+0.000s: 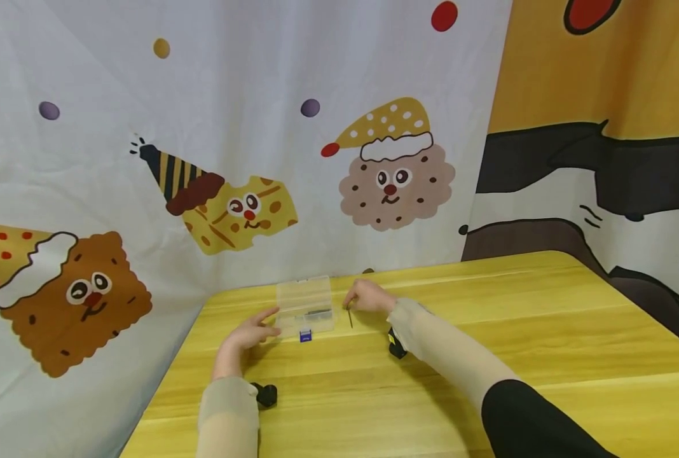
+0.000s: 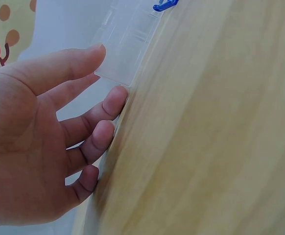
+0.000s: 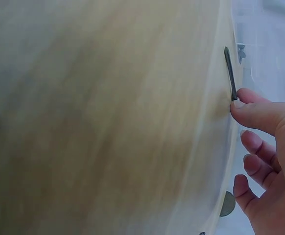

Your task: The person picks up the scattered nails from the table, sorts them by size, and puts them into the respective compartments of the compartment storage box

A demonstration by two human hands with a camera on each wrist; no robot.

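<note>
A clear plastic case (image 1: 290, 323) lies with its lid (image 1: 302, 294) raised at the back of the table. On its front is a blue latch (image 1: 306, 335). Dark thin pieces (image 1: 318, 312) lie inside. My left hand (image 1: 252, 333) is at the case's left end, fingers loosely spread, with thumb and index fingertip right at the corner in the left wrist view. To the right of the case, my right hand (image 1: 369, 296) pinches a thin dark metal rod (image 3: 230, 73) by one end between thumb and index finger. Its tapered tip points away from the fingers, close over the wood.
The wooden table (image 1: 339, 394) ends at a patterned cloth (image 1: 248, 95) hanging right behind the case. Black devices sit at both wrists, one at the left (image 1: 266, 395) and one at the right (image 1: 397, 344).
</note>
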